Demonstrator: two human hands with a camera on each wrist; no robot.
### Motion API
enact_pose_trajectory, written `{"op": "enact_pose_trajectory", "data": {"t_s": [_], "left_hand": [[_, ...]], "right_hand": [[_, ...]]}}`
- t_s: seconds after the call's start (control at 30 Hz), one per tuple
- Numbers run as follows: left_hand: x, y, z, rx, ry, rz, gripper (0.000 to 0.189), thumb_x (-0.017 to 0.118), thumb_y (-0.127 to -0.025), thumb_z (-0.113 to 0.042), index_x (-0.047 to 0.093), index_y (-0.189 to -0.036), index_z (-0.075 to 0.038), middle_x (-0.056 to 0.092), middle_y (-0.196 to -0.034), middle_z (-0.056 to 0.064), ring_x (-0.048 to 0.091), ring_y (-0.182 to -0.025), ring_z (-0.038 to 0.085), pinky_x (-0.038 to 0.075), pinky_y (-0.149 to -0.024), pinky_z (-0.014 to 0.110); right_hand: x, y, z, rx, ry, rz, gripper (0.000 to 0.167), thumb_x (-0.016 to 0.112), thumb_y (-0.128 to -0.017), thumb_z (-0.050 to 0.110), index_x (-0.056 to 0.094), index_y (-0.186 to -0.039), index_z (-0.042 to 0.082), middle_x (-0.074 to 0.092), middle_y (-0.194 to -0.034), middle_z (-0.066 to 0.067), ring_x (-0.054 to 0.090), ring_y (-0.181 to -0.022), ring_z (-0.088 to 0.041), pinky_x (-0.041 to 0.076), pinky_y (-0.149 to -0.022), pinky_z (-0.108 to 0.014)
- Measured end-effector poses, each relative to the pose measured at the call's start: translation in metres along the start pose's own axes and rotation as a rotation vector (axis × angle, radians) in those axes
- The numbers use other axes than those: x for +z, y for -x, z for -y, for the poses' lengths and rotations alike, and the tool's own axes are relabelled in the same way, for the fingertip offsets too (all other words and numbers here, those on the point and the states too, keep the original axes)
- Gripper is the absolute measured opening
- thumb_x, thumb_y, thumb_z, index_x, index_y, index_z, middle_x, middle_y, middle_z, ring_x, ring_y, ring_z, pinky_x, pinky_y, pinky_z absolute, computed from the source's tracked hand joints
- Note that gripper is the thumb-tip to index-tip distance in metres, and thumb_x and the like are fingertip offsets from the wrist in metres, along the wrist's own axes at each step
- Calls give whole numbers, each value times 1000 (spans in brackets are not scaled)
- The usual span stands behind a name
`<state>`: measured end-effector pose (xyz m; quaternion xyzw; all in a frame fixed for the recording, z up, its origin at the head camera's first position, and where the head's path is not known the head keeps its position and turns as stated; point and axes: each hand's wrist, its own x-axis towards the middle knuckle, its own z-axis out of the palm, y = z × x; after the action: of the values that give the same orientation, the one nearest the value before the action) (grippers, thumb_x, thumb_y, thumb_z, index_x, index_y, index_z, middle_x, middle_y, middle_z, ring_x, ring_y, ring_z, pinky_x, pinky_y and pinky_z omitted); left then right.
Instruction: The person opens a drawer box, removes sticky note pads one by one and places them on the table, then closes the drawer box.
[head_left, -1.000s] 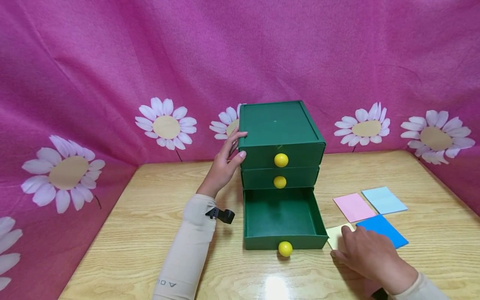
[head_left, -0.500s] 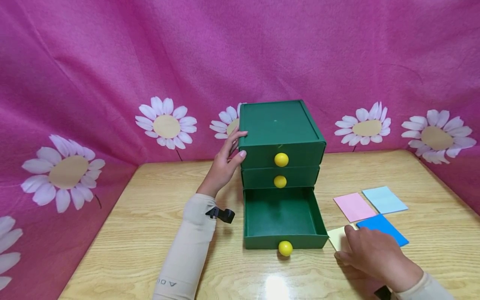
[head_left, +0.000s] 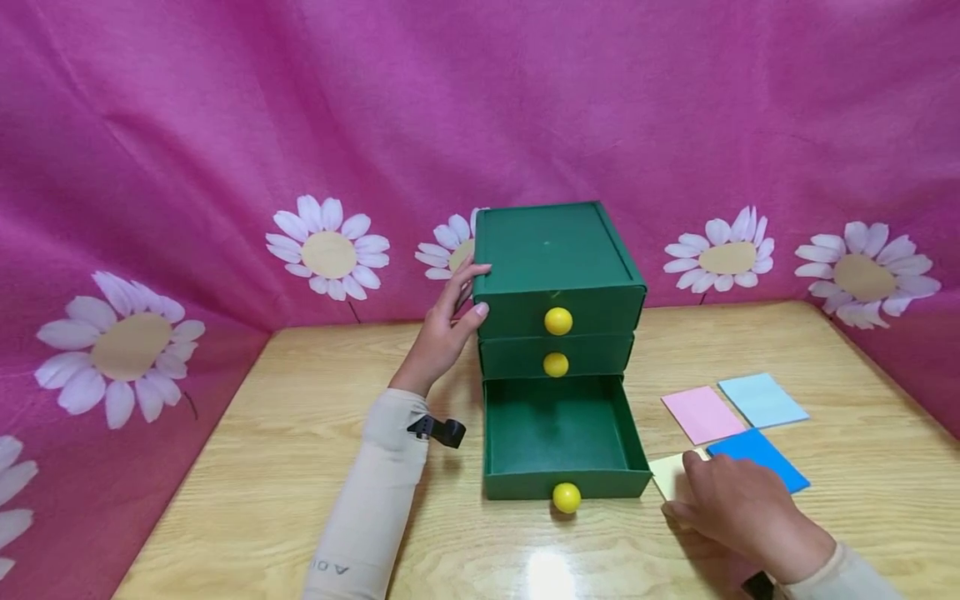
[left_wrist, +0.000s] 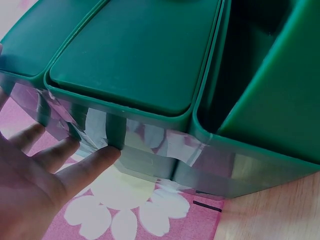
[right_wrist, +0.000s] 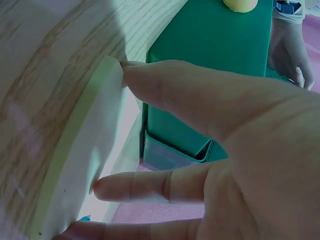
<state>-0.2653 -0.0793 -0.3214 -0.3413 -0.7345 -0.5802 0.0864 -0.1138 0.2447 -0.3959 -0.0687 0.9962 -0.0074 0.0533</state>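
A green drawer unit (head_left: 558, 312) with yellow knobs stands on the table; its lowest drawer (head_left: 555, 485) is pulled out and empty. My left hand (head_left: 438, 329) rests against the unit's left side, its fingers stretched along the wall, as the left wrist view shows. My right hand (head_left: 738, 504) is over a pale yellow sticky note pad (head_left: 671, 481) that lies beside the open drawer. Its thumb is at one corner of the pad (right_wrist: 92, 140), and the fingertips are spread across it. The pad's right part is hidden under the hand.
Right of the unit lie a pink note pad (head_left: 703, 414), a light blue note pad (head_left: 763, 400) and a blue note pad (head_left: 761, 458), close together. A pink cloth (head_left: 525, 100) with white daisies hangs behind the wooden table (head_left: 300, 400).
My right hand shifts slightly right, then back left, staying at the yellow pad. The view turns a little. My left hand keeps its place on the drawer unit.
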Motion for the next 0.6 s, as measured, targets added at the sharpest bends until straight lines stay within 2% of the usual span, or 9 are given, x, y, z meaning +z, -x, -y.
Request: {"op": "enact_pose_trajectory", "data": {"t_s": [0.17,0.4,0.47,0.6], "left_hand": [[-2,0,-3,-15,1,7,50,47,-98,-13,35,-146,-9,14,-161,10,27,-142,31,29,-112,48],[-4,-1,-3,-38,7,2,50,48,-98,-15,35,-147,-11,14,-161,7,27,-143,28,32,-110,49],[-3,-1,2,-37,15,-1,50,48,-98,-15,36,-147,-13,15,-161,5,27,-143,28,32,-110,48],[-2,-3,25,-22,17,-9,49,49,-98,-22,38,-145,-27,15,-161,-3,28,-142,21,31,-111,46]], "right_hand": [[0,-1,1,8,-9,6,42,73,-78,45,51,-80,8,47,-63,-6,48,-54,-21,40,-45,-39],[-2,-2,3,9,-9,-19,45,75,-76,47,51,-79,9,47,-63,-6,48,-53,-22,40,-45,-39],[-2,-2,3,11,-7,-18,46,75,-75,47,52,-80,9,47,-64,-6,49,-54,-22,40,-45,-39],[-1,-2,3,21,-5,26,46,74,-77,48,53,-84,8,46,-64,-6,47,-55,-20,40,-46,-38]]}}
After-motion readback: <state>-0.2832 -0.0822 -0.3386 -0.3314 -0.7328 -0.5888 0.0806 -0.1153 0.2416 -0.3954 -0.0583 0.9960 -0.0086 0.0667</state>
